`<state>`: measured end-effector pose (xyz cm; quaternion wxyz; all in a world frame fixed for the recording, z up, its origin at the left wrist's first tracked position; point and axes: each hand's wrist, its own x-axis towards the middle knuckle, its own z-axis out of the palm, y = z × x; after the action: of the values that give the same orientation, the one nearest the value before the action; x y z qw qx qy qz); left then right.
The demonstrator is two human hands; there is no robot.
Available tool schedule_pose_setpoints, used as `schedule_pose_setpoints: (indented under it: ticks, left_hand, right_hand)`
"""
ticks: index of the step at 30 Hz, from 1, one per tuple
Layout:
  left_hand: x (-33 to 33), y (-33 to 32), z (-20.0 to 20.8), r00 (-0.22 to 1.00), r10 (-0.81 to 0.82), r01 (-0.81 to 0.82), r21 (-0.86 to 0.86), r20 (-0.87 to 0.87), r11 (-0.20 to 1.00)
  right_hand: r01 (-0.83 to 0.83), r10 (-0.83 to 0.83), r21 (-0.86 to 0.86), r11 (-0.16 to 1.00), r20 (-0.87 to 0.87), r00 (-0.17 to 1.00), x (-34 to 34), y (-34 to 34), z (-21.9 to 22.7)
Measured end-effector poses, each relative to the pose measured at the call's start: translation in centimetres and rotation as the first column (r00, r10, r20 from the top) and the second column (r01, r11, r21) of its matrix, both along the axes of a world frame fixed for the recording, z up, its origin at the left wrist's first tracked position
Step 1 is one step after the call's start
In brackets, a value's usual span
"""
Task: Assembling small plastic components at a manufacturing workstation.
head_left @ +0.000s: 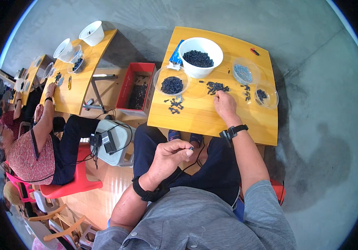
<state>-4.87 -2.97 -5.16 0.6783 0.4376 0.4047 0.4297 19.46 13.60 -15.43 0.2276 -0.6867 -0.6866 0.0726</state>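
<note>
My left hand [171, 157] is raised above my lap, thumb and forefinger pinching a small black piece [191, 148]. Over the table, my right hand [225, 105] has its fingers drawn together at the near edge of a heap of small black parts [217, 87]; whatever is in the fingertips is hidden. Left of that heap stands a clear tub of black parts [172, 85], with a loose scatter of black pieces [174, 107] in front of it. A few more small pieces [246, 93] lie to the right of the right hand.
A white bowl of black parts [198, 58] stands at the back, near a clear tub of light-blue bits [243, 73] and another with dark pieces [262, 96]. A red-black tool [254, 51] lies far right. Beside the table sit a red box [136, 86] and grey stool [114, 143]. Other people work leftward.
</note>
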Motion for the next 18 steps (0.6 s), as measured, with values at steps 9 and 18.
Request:
schedule_pose_setpoints:
  ticks: [9,18]
  left_hand:
    - [-0.1,0.2,-0.3,1.000,0.018,-0.018,0.054,-0.002,0.998]
    - [0.0,1.2,1.0,0.998,0.022,-0.021,-0.004,0.051,1.000]
  right_hand:
    - [0.065,-0.048,0.067,0.996,-0.230,0.972,0.9,0.4,-2.2]
    - [0.186,-0.191,-0.096,0.978,-0.772,0.607,2.7,-1.0,-2.0]
